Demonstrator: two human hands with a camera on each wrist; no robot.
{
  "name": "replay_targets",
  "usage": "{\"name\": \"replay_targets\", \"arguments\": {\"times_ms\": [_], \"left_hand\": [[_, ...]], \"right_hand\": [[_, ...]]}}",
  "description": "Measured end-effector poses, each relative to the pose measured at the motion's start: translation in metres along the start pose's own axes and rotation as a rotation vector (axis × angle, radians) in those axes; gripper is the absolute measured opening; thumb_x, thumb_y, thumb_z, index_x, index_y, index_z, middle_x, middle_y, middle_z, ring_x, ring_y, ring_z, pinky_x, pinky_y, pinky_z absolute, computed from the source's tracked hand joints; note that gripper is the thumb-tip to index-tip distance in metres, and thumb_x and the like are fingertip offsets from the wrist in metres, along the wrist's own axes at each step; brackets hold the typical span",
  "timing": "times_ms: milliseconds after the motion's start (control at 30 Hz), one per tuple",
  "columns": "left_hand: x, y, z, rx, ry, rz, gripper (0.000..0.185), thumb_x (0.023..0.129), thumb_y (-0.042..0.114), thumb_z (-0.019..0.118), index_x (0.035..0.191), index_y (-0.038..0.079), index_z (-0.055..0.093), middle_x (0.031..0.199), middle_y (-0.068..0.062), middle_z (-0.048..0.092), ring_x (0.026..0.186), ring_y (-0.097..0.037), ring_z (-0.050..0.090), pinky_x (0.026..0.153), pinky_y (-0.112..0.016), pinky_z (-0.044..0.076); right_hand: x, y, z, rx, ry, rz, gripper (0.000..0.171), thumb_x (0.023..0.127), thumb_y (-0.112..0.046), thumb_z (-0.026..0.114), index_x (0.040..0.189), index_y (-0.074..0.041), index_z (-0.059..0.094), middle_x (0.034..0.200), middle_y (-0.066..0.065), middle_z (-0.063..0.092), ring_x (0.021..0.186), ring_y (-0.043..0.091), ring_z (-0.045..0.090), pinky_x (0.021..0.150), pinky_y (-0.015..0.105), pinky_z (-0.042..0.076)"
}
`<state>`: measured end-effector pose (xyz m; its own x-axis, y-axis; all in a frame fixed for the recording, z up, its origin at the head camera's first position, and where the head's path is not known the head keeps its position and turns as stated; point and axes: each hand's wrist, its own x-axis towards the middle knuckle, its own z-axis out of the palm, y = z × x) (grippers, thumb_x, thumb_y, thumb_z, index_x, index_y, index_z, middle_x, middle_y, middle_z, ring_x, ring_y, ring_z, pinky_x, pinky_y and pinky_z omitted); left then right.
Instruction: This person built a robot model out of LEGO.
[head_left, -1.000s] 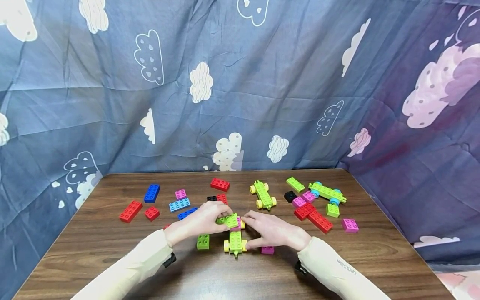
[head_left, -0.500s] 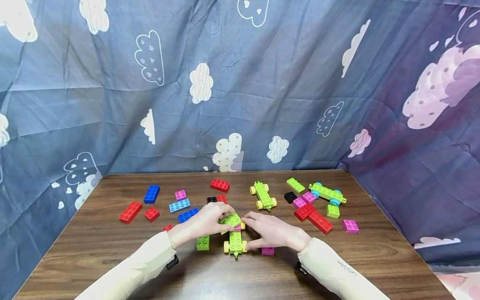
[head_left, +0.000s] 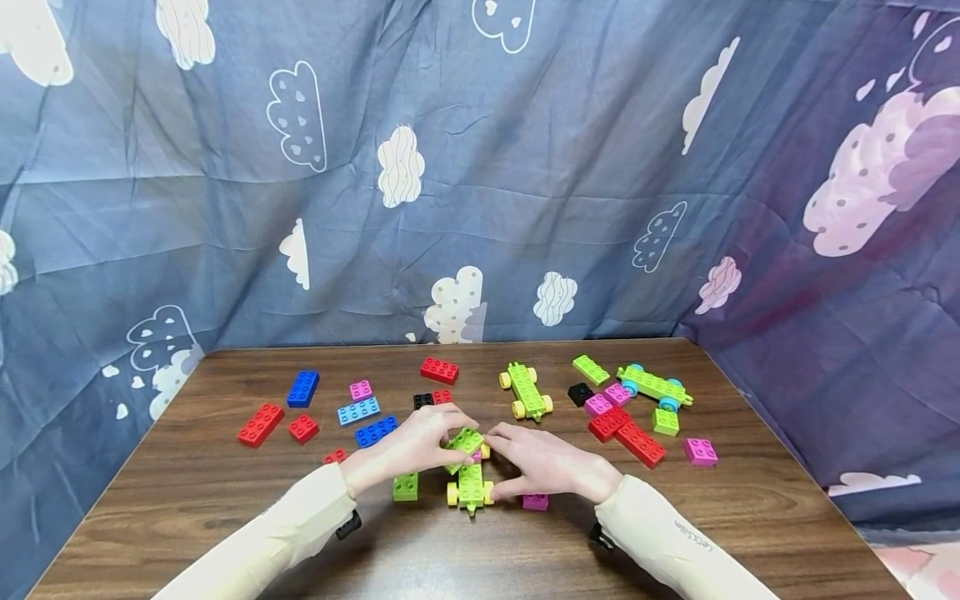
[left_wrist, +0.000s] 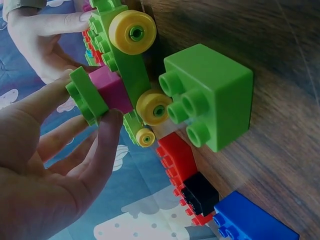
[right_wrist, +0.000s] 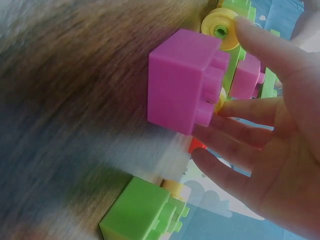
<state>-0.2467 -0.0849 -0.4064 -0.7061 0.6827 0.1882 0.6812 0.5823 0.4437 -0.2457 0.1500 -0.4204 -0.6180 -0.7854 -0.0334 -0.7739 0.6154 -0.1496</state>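
Table (head_left: pixel 187 500) spread with loose bricks beyond both hands and off to either side.

Between the hands: green wheeled base (head_left: pixel 471 486) with yellow wheels, flat on the table. Pink brick (left_wrist: pixel 111 91) already seated on its far end. Judged roughly midway — base and first brick together, upper layer not yet pressed home.

Left hand (head_left: pixel 415 444): fingers curled, pinching a flat green plate (head_left: pixel 464 440) tilted over the pink brick; not seated level. Touching it in the left wrist view, studs not clearly engaged.

Right hand (head_left: pixel 551 463): fingers mostly straight, tips resting against the base's side and wheel, steadying; nothing gripped.

Spare parts close by: small green cube (head_left: pixel 406 485) just left of the base, under the left hand; small pink cube (head_left: pixel 535 501) under the right hand.

Left to do, by judgement: press plate down.
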Motion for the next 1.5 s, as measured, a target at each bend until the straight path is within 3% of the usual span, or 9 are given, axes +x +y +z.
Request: {"name": "replay_targets", "arguments": {"times_ms": [367, 600, 933, 1167, 1367, 1500], "left_hand": [[-0.0002, 0.0007, 0.0013, -0.035, 0.05, 0.012, 0.028, 0.086, 0.023, 0.078, 0.101, 0.009, 0.059, 0.08, -0.006, 0.06, 0.066, -0.01, 0.049, 0.059, -0.015, 0.038], [0.0002, 0.0019, 0.0026, -0.028, 0.035, -0.001, 0.021, 0.088, 0.025, 0.076, 0.096, 0.011, 0.063, 0.086, 0.0, 0.062, 0.069, -0.013, 0.052, 0.06, -0.014, 0.04], [-0.0008, 0.0033, 0.0028, 0.002, 0.041, 0.012, 0.018, 0.091, 0.024, 0.073, 0.098, 0.01, 0.063, 0.082, -0.002, 0.061, 0.064, -0.008, 0.05, 0.058, -0.015, 0.038], [-0.0023, 0.0058, 0.0013, -0.013, 0.019, -0.014, 0.017, 0.09, 0.019, 0.071, 0.101, 0.009, 0.063, 0.085, -0.001, 0.06, 0.066, -0.003, 0.045, 0.059, -0.016, 0.039], [-0.0028, 0.0067, 0.0017, -0.041, 0.014, -0.036, 0.015, 0.09, 0.015, 0.069, 0.101, 0.008, 0.062, 0.091, -0.002, 0.061, 0.071, -0.014, 0.055, 0.061, -0.017, 0.043], [-0.0024, 0.0062, 0.0019, -0.055, 0.022, -0.051, 0.017, 0.089, 0.015, 0.07, 0.101, 0.008, 0.06, 0.088, -0.003, 0.06, 0.069, -0.011, 0.052, 0.059, -0.017, 0.041]], "right_hand": [[-0.0005, -0.001, -0.0018, 0.009, 0.008, -0.007, 0.066, 0.088, -0.051, 0.069, 0.135, -0.007, 0.057, 0.13, 0.004, 0.058, 0.117, 0.017, 0.06, 0.097, 0.035, 0.053], [-0.0003, 0.0, -0.0003, 0.016, -0.001, -0.007, 0.067, 0.088, -0.052, 0.069, 0.136, -0.007, 0.056, 0.131, 0.004, 0.058, 0.116, 0.017, 0.059, 0.096, 0.035, 0.054], [-0.0002, 0.0005, 0.0001, 0.019, -0.003, -0.002, 0.067, 0.088, -0.052, 0.068, 0.136, -0.007, 0.056, 0.13, 0.004, 0.058, 0.116, 0.017, 0.059, 0.096, 0.035, 0.054], [-0.0007, -0.0001, -0.0002, 0.017, 0.003, -0.005, 0.068, 0.088, -0.051, 0.069, 0.136, -0.006, 0.056, 0.13, 0.004, 0.058, 0.117, 0.017, 0.059, 0.096, 0.035, 0.054], [-0.0007, -0.0005, -0.0003, 0.01, 0.012, -0.013, 0.067, 0.088, -0.051, 0.069, 0.136, -0.006, 0.056, 0.13, 0.004, 0.058, 0.117, 0.017, 0.059, 0.096, 0.034, 0.054], [-0.0006, -0.0008, -0.0008, 0.015, 0.012, -0.009, 0.066, 0.088, -0.05, 0.07, 0.136, -0.007, 0.056, 0.13, 0.004, 0.058, 0.117, 0.017, 0.06, 0.096, 0.034, 0.054]]}}
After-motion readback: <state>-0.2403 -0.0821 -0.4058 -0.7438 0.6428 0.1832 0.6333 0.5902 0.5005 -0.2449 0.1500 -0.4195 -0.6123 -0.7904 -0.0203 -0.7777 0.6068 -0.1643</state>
